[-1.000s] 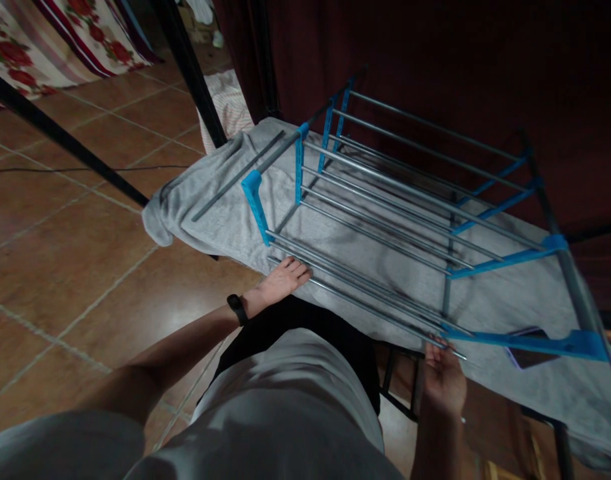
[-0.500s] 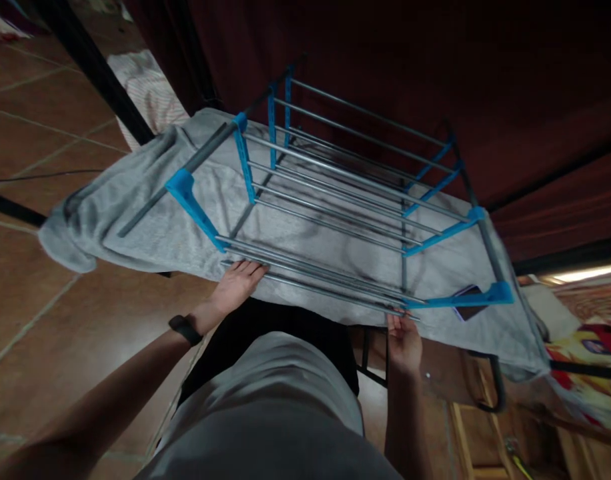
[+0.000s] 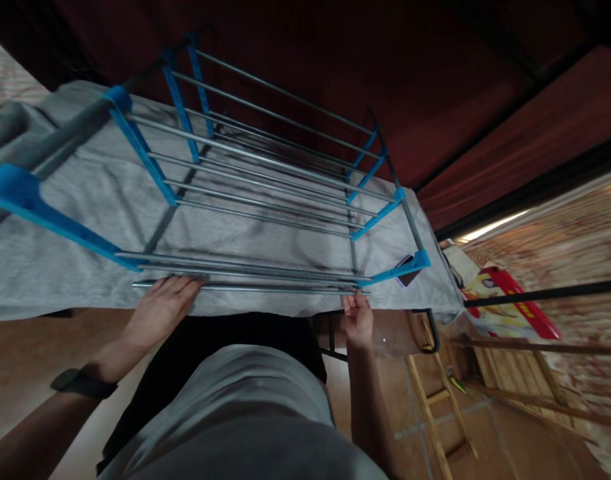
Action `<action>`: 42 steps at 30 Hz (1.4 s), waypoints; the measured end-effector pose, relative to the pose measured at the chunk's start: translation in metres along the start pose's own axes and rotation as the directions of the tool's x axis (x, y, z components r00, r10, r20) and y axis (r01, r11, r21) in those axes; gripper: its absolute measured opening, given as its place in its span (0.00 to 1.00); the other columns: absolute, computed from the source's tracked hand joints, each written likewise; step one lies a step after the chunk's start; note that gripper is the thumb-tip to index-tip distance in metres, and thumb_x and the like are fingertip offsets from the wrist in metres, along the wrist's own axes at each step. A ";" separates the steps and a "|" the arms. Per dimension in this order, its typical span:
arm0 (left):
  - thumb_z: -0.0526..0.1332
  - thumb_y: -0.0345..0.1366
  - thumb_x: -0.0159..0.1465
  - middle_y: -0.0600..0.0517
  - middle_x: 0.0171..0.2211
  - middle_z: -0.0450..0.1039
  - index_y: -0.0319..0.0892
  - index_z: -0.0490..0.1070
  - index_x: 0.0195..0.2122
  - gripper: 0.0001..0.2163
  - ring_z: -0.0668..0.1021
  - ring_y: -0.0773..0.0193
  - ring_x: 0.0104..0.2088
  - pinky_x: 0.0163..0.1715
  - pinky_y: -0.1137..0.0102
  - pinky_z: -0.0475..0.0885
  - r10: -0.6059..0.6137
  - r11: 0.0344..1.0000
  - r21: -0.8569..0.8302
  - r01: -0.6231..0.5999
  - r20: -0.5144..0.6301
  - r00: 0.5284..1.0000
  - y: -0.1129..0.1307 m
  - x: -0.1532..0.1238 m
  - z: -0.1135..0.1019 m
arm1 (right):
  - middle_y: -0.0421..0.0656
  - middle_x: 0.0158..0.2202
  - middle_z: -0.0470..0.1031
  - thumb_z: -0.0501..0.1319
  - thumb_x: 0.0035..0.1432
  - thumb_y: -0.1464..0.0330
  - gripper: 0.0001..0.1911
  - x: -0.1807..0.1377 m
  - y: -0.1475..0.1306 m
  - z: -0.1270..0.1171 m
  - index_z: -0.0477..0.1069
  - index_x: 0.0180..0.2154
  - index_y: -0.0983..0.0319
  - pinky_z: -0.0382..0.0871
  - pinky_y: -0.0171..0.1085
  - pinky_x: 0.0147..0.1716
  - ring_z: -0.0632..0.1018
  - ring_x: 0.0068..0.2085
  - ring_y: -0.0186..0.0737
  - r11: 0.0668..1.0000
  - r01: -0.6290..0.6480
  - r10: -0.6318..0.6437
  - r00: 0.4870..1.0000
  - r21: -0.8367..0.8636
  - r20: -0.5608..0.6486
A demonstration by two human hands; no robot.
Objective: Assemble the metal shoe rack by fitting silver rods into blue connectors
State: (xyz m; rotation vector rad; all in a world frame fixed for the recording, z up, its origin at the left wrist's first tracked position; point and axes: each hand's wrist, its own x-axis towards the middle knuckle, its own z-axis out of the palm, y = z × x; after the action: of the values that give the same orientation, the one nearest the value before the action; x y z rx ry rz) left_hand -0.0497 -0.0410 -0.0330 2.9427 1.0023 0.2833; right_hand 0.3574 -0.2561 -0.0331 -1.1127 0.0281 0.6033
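Observation:
A rack of grey metal rods (image 3: 265, 162) with blue plastic brackets (image 3: 143, 157) lies on a grey blanket (image 3: 285, 250). Along its near side run several rods close together. The nearest loose metal rod (image 3: 265, 289) lies apart from the brackets. Near its left end, my left hand (image 3: 168, 307) is closed over this rod, fingers pointing right and thumb hidden. At the right end my right hand (image 3: 358, 319), palm up, has its fingertips curled at the rod, beside the near right blue bracket (image 3: 395, 270).
A dark phone (image 3: 408, 272) lies on the blanket under the right bracket. Dark red cloth (image 3: 285, 40) hangs behind the rack. Dark metal bars (image 3: 545, 293) cross at the right, near a red and yellow package (image 3: 515, 303). A wooden ladder-like frame (image 3: 438, 397) is on the floor.
My view has swung right and come closer, so the rack appears farther left. Both hands stay at the near rod, with little visible movement along it.

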 end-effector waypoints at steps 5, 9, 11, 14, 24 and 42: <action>0.47 0.34 0.69 0.44 0.47 0.75 0.41 0.70 0.56 0.19 0.74 0.51 0.47 0.50 0.59 0.67 0.009 0.999 -0.037 -0.009 -0.001 1.000 -0.005 0.000 0.006 | 0.37 0.35 0.80 0.67 0.54 0.68 0.08 -0.003 0.001 0.003 0.67 0.30 0.57 0.74 0.40 0.51 0.80 0.41 0.34 1.000 0.005 -0.005 1.000 0.005 0.028; 0.46 0.39 0.71 0.44 0.45 0.75 0.41 0.70 0.56 0.19 0.74 0.52 0.46 0.50 0.58 0.68 0.017 0.996 -0.092 -0.019 -0.017 1.000 0.001 0.004 0.004 | 0.36 0.35 0.80 0.67 0.54 0.69 0.08 -0.005 0.004 0.006 0.68 0.30 0.57 0.75 0.40 0.50 0.80 0.40 0.34 0.999 -0.024 0.024 1.000 0.027 0.019; 0.46 0.40 0.72 0.44 0.45 0.75 0.41 0.70 0.55 0.19 0.74 0.51 0.47 0.50 0.57 0.69 0.018 0.993 -0.118 -0.021 -0.021 1.000 0.006 0.007 0.003 | 0.36 0.35 0.80 0.67 0.53 0.69 0.08 -0.006 0.005 0.007 0.68 0.31 0.58 0.75 0.39 0.50 0.80 0.39 0.33 0.998 -0.048 0.048 0.999 0.040 0.023; 0.46 0.41 0.72 0.43 0.45 0.75 0.40 0.71 0.53 0.19 0.75 0.52 0.47 0.51 0.57 0.70 0.019 0.987 -0.161 -0.022 -0.016 1.000 0.014 0.012 0.003 | 0.35 0.35 0.80 0.68 0.53 0.70 0.08 -0.007 0.007 0.007 0.69 0.33 0.58 0.75 0.39 0.50 0.81 0.40 0.33 0.995 -0.085 0.083 0.996 0.056 0.027; 0.46 0.41 0.72 0.41 0.49 0.74 0.38 0.69 0.55 0.19 0.73 0.53 0.49 0.55 0.57 0.67 0.052 0.964 -0.261 -0.051 -0.001 0.999 0.019 0.021 0.008 | 0.36 0.36 0.80 0.68 0.53 0.70 0.08 -0.013 0.016 0.009 0.71 0.35 0.57 0.77 0.39 0.48 0.81 0.40 0.34 0.992 -0.119 0.117 0.991 0.031 0.062; 0.46 0.43 0.72 0.42 0.47 0.75 0.41 0.71 0.52 0.19 0.76 0.51 0.47 0.52 0.57 0.69 0.052 0.958 -0.281 -0.056 -0.020 0.998 0.021 0.026 0.016 | 0.36 0.36 0.80 0.67 0.55 0.67 0.07 -0.022 0.015 0.017 0.71 0.37 0.57 0.75 0.41 0.51 0.80 0.40 0.34 0.994 -0.109 0.107 0.991 0.028 0.074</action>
State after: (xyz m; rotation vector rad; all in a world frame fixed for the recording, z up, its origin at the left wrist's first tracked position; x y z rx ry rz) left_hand -0.0137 -0.0408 -0.0429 2.7152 0.8066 0.4087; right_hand 0.3273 -0.2468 -0.0308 -1.0623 0.0359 0.7376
